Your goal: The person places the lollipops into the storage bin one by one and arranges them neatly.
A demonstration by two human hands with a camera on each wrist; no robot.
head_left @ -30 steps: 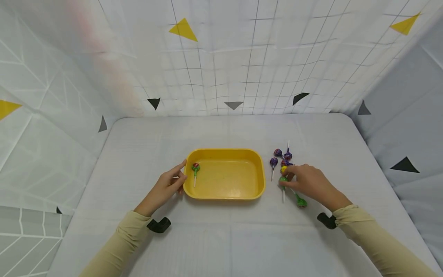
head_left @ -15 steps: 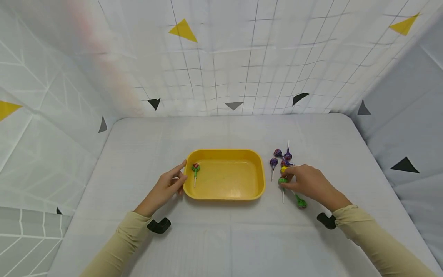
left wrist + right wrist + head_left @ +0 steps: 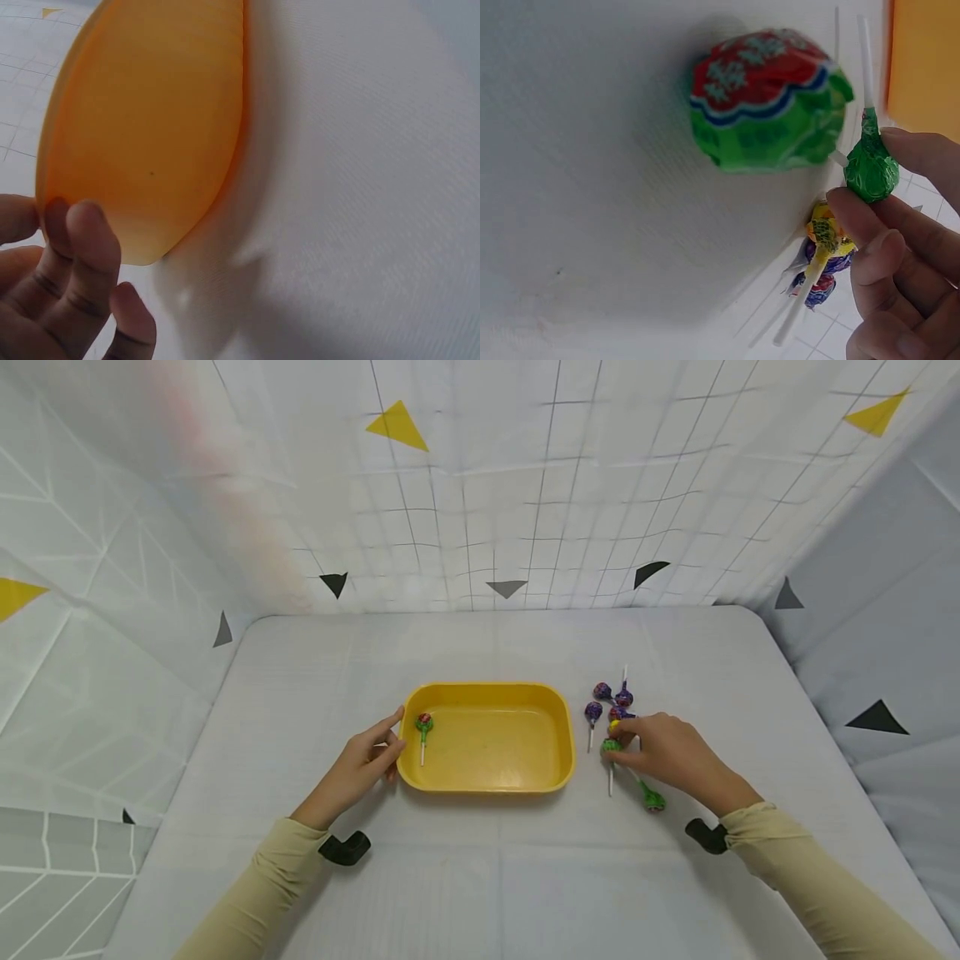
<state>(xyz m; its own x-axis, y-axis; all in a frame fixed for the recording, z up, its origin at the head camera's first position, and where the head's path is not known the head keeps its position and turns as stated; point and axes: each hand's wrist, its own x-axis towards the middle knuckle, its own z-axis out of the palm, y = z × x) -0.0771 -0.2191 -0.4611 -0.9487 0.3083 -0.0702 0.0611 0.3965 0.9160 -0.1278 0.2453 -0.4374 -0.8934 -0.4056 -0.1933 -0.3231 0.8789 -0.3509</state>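
Note:
In the head view, my right hand (image 3: 671,756) pinches a green-wrapped lollipop (image 3: 611,746) by its head, its white stick pointing toward me. The right wrist view shows this lollipop (image 3: 871,169) between thumb and fingertips. Close beside lies another green lollipop (image 3: 652,797), large in the right wrist view with a red and green wrapper (image 3: 769,101). A yellow lollipop (image 3: 614,724) is partly hidden by my fingers. My left hand (image 3: 363,760) holds the left end of a yellow tray (image 3: 487,781), fingers bent against its wall. Inside that tray, at its left, lies one green-and-red lollipop (image 3: 423,724).
Several purple lollipops (image 3: 593,712) lie in a loose cluster just right of the tray, beyond my right hand. A white cloth covers the table (image 3: 480,868). White hangings with grid lines (image 3: 480,510) rise behind it.
The green lollipop pinched in my right hand has shifted slightly left and away from me, its stick moving with it. My left hand and the tray keep their places.

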